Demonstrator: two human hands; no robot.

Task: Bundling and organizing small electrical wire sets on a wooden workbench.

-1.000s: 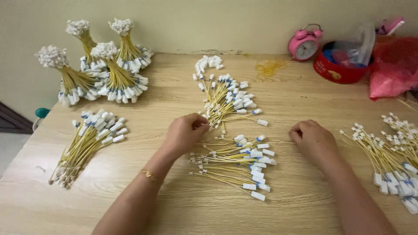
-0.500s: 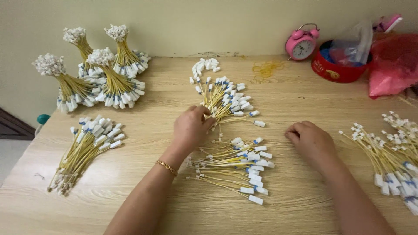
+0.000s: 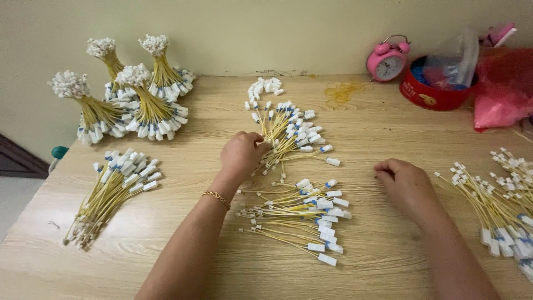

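Short yellow wires with white and blue end plugs lie in piles on a wooden table. My left hand rests on the near end of the middle pile of wires, fingers curled and pinching its wires. Just below that hand, a looser pile of wires is spread flat. My right hand lies on the bare table to the right of that pile, fingers curled in, with nothing visible in it.
A flat bundle of wires lies at the left. Several tied upright bundles stand at the back left. More wires lie at the right edge. A pink alarm clock, a red tin and a red bag stand at the back right.
My left hand has moved up and away from the near pile onto the middle pile. My right hand has stayed in about the same place.
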